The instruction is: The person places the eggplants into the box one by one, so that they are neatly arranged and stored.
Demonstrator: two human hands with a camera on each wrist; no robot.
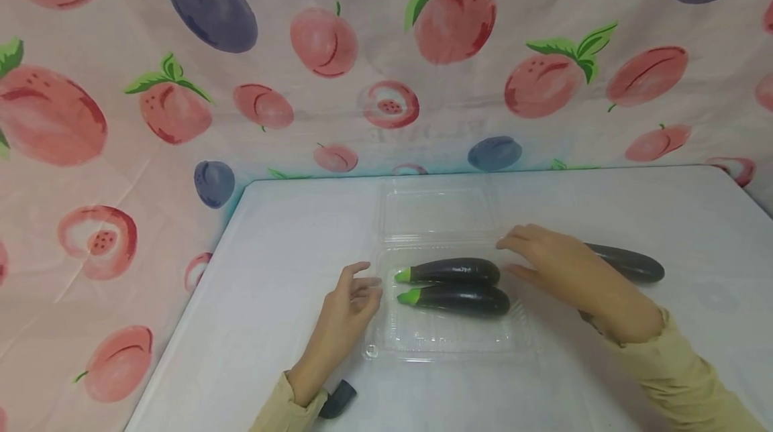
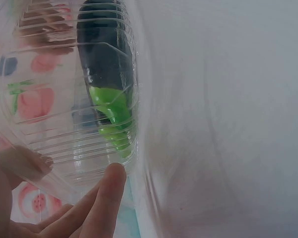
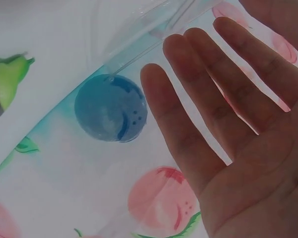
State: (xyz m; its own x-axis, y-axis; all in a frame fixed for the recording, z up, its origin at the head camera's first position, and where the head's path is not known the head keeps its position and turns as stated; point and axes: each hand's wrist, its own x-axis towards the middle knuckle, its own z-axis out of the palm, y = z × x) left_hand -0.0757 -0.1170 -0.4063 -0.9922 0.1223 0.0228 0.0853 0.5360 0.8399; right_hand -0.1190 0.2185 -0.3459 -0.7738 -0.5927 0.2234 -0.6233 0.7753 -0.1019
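Between the left hand (image 1: pixel 344 318) and right hand (image 1: pixel 561 267), near-black eggplants (image 1: pixel 455 271) with green stem ends (image 1: pixel 410 296); beyond, pale pink cloth (image 1: pixel 383 29) with red-and-blue fruit print (image 1: pixel 455 23).

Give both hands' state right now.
Left hand: open, at the left edge of the clear container; contact unclear.
Right hand: open, holding nothing.

no readable text or labels
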